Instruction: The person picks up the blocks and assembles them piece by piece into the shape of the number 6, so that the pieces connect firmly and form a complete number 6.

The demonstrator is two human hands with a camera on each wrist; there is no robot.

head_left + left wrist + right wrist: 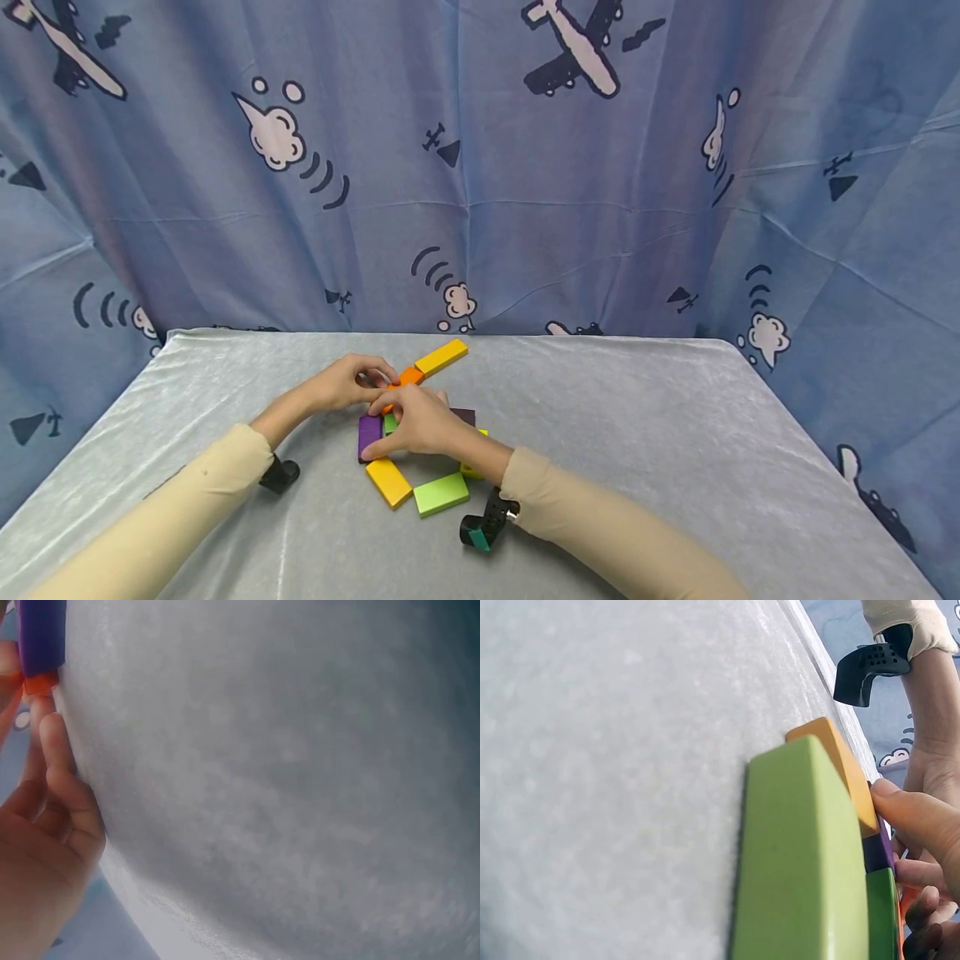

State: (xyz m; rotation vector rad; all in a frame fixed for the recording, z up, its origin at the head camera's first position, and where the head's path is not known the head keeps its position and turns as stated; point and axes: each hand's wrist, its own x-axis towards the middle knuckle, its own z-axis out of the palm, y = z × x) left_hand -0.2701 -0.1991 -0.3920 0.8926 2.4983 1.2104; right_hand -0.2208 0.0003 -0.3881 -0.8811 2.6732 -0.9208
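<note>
Several coloured blocks form a rough ring on the cloth, with a tail running to the upper right. My left hand point(352, 383) pinches an orange block point(387, 408) at the ring's far left; its end also shows in the left wrist view. My right hand point(423, 425) reaches over the ring and holds a purple block point(369, 437) lengthwise, thumb at the near end and fingers near the orange block. A green block point(390, 423) lies beside the purple one, partly hidden by the right hand. Below the purple block is a yellow-orange block point(388, 483).
A light green block point(441, 494) lies at the ring's near side. A yellow block point(474, 468) and a dark block point(465, 416) are partly covered by the right arm. Another orange block point(411, 377) and a long yellow block point(442, 357) form the tail. Behind the table hangs a blue curtain point(600, 250).
</note>
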